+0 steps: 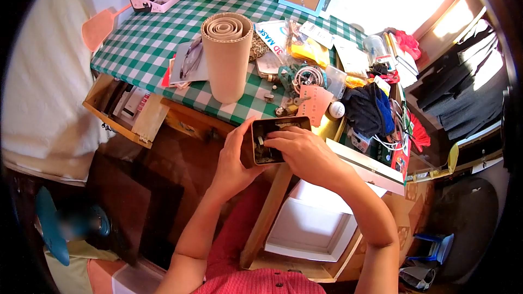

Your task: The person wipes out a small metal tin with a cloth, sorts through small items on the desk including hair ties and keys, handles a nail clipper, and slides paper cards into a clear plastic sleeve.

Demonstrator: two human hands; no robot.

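Observation:
My left hand [232,161] is wrapped round the side of a small rectangular tin box [254,151], held tilted in front of me just off the table's edge. The fingers of my right hand [306,151] reach down into its open top, pressed together. Beside those fingertips shows a small pale piece [260,141]; whether they grip it or something else is hidden. Dark small contents line the inside of the tin. Just beyond it on the table lie a pink paper slip [315,103] and a white round cap [336,110].
A rolled cardboard tube [225,65] stands on the green checked tablecloth [158,43]. To the right are a dark cloth [364,111] and assorted clutter. An open drawer [265,223] with a white box [308,226] sits below my right arm; another open drawer [122,111] is at left.

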